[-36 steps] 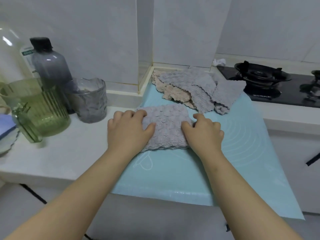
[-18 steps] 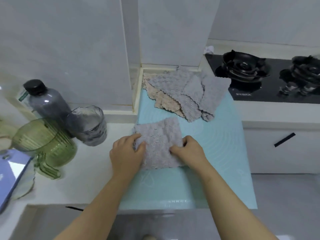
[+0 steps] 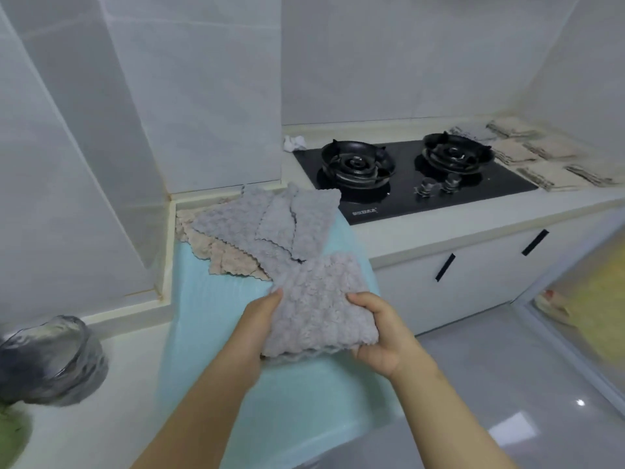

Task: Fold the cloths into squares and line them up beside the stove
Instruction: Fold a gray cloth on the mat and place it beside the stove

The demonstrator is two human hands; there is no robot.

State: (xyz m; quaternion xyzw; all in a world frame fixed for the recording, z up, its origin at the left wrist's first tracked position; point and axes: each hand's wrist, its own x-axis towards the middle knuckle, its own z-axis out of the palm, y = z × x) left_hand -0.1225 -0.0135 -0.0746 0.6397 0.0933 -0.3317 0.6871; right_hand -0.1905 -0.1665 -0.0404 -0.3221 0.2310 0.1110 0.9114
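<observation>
Over the blue mat [image 3: 209, 316] on the counter [image 3: 118, 384], I hold the folded grey cloth [image 3: 321, 306] with left hand [image 3: 262, 328] and right hand [image 3: 382, 336] pinching opposite edges, so the square stays flat, probably for transfer to the folded row [image 3: 548, 157] beside the stove [image 3: 406, 184].

White tabletop [image 3: 111, 384]: pale blue mat [image 3: 216, 299] draped over the front edge, loose grey and beige cloths [image 3: 270, 221] heaped at its far end; black stove [image 3: 406, 184] inset, folded cloths [image 3: 548, 154] lined up right of it.

Grey cloth [image 3: 318, 299] folded square, held aloft; unfolded grey-beige pile [image 3: 257, 228] behind; beige folded cloths [image 3: 548, 157], seemingly, right of stove [image 3: 480, 194].
</observation>
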